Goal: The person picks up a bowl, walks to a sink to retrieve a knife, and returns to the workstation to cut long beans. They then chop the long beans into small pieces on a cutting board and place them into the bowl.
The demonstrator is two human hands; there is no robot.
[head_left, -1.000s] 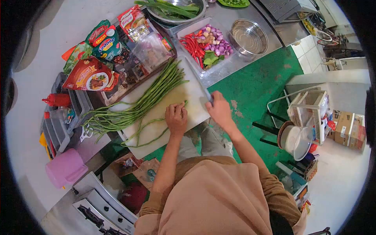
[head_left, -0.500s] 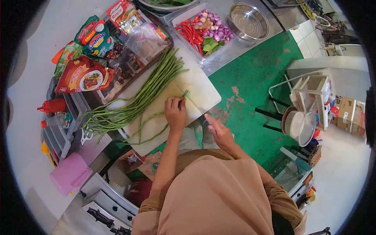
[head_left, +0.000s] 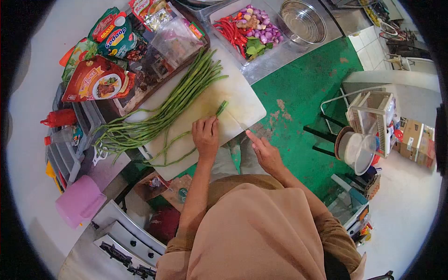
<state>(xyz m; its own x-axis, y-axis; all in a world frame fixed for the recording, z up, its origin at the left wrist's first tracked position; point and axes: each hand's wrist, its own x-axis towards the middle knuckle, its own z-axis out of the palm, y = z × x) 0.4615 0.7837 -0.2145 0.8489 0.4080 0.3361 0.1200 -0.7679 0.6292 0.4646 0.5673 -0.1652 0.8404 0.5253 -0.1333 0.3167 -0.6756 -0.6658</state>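
Note:
My left hand (head_left: 205, 135) is closed around a few green long beans (head_left: 221, 108), whose ends stick out past the fingertips over the white cutting board (head_left: 246, 100). Just right of those ends, a thin knife blade (head_left: 236, 121) shows faintly against the board. Its handle is hidden in my right hand (head_left: 266, 151), which is wrapped around it with the index finger stretched along the knife. A large bunch of uncut long beans (head_left: 170, 109) lies across the board's left side, and some strands trail toward my left hand.
Beyond the board stands a tray of red chillies (head_left: 228, 32), shallots and leaves, beside a steel bowl (head_left: 303, 22). Seasoning packets (head_left: 100, 81) crowd the left, near a red bottle (head_left: 60, 118) and a pink jug (head_left: 80, 200). A stool (head_left: 347, 142) stands on the right.
More of the bean ends now protrudes beyond my left fingers. The knife and right hand have shifted slightly right, away from the beans. The whole view has moved a little.

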